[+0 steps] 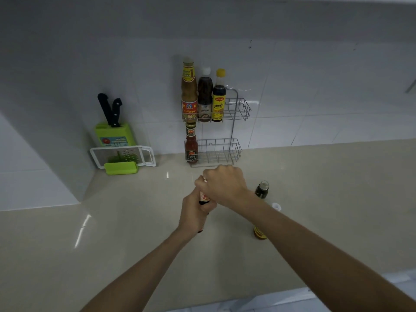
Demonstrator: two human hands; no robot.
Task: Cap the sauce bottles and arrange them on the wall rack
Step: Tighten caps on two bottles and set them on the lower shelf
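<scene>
A dark sauce bottle (204, 197) with a red-and-white label stands on the beige counter. My left hand (195, 212) grips its body. My right hand (222, 185) is closed over its top, hiding the cap. To the right stands an uncapped dark bottle (261, 190), partly behind my right forearm, with a white cap (276, 206) lying beside it. The two-tier wire wall rack (236, 109) holds three capped bottles on its upper shelf: a tall brown one (189, 91), a dark one (204, 97) and a yellow-capped one (218, 97). A red sauce bottle (191, 145) sits at the left of the lower shelf.
A green knife block (113, 134) with two black-handled knives leans against the tiled wall at the left. In front of it lies a white-and-green grater (123, 156). The right parts of both rack shelves hold nothing. The counter's front edge runs along the bottom right.
</scene>
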